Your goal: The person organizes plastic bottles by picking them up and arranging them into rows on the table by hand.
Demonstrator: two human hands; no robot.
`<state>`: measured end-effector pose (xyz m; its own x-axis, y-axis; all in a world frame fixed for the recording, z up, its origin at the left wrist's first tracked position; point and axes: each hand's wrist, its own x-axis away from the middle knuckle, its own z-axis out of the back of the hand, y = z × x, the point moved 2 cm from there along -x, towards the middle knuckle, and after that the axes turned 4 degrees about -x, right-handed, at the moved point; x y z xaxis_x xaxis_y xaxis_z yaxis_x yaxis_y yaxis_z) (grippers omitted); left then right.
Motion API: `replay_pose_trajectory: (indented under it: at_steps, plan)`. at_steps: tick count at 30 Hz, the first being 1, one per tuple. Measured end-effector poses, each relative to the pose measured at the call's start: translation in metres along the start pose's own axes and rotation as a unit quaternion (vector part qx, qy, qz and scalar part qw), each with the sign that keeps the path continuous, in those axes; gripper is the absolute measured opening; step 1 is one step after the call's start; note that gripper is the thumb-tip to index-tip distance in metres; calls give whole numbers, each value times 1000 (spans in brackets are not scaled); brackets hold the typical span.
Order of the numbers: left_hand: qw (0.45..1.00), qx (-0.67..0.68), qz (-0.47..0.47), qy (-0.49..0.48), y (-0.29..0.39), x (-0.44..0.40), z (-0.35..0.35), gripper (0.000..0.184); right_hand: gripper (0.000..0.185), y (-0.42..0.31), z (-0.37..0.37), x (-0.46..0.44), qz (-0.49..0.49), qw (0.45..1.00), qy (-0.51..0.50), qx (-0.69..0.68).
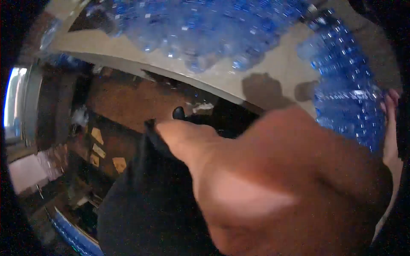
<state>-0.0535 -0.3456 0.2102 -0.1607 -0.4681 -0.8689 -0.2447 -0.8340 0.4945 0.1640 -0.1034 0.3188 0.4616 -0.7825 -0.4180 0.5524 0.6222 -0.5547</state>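
A column of clear blue plastic bottles [346,89] is at the right, over a pale tabletop. At its outer side, my right hand [390,102] presses bent fingers against the bottles, its forearm running down the right edge. My left hand and arm [273,170] loom large and blurred very near the camera, covering the lower middle and the column's lower end. The left fingers cannot be made out, nor whether they touch the bottles. A mass of similar blue bottles [205,30] lies on the tabletop [124,49] at the top.
The tabletop's edge slants across the middle. Below it is a brown floor area [128,100] with scattered pale scraps [98,149]. Dark clothing [149,200] fills the lower centre. A bright window [15,98] is at far left, and a blue-edged object [74,232] is at lower left.
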Motion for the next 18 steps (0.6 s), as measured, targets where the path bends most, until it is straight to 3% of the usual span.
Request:
replay_pose_trajectory:
  at_steps: [3,7,9,11,12,14,17,18]
  plan:
    - [999,-26,31,7,-18,-4,-21,57,35,43,-25,1,-9,998,3,-65]
    - [979,-156,117,65,-63,0,-28,69,26,31,-77,27,15,997,-1,-82]
    - [931,-285,171,153,-106,13,-27,75,29,29,-96,32,19,998,-8,-66]
    - [850,-410,243,226,-161,26,-13,82,32,36,-111,24,-3,999,-11,-45]
    - [803,-472,289,222,-188,31,-7,87,33,44,-117,20,-26,998,-17,-48]
    - [788,-443,402,147,-216,42,7,82,32,52,-132,16,-18,993,-27,-112]
    - [773,-483,346,224,-237,52,28,76,36,74,-167,5,-63,919,89,-380]
    - [763,-505,329,236,-242,50,34,75,41,107,-194,0,-100,913,183,-350]
